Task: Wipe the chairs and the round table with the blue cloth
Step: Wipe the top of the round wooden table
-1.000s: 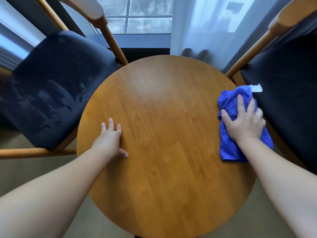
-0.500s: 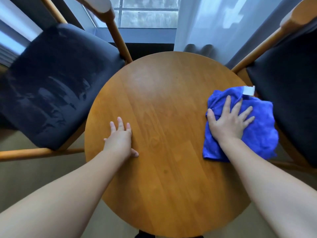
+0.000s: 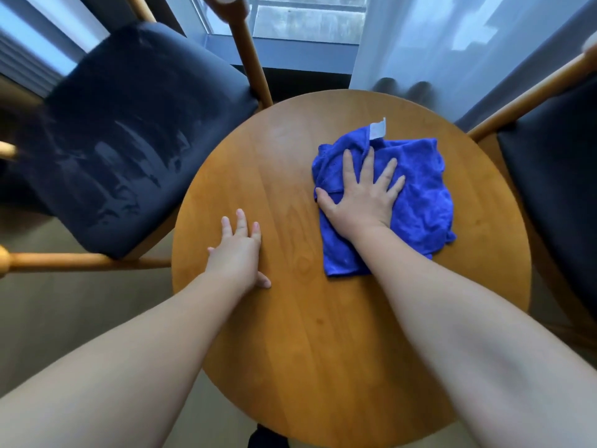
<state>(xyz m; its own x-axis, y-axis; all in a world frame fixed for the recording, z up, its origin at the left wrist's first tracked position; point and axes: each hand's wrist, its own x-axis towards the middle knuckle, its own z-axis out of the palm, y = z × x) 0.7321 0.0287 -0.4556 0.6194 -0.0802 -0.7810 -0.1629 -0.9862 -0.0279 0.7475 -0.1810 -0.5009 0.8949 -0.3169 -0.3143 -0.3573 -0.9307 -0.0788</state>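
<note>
**Spread palm on the blue cloth, right half of the table**

Two bare forearms reach in from the near edge over the round table (image 3: pixel 323 350), a wooden top with a warm orange finish. The left hand (image 3: pixel 237 253) lies palm down on the bare wood near the table's left edge, fingers straight and close together, holding nothing. Farther in and to the right, the right hand (image 3: pixel 361 195) presses flat on the blue cloth (image 3: pixel 420 202), fingers spread wide and straight, not curled round it. The cloth lies rumpled on the right half of the tabletop, reaching from the middle toward the right rim, with a small white tag (image 3: pixel 378 128) sticking up at its far edge.

The left chair (image 3: pixel 129 140) stands just beside the table, its dark seat showing pale streaks. The right chair (image 3: pixel 555 189), also dark-seated with a wooden frame, is cut off by the picture's edge. Beyond the table hang a sheer curtain (image 3: pixel 452 43) and a window (image 3: pixel 307 21).
</note>
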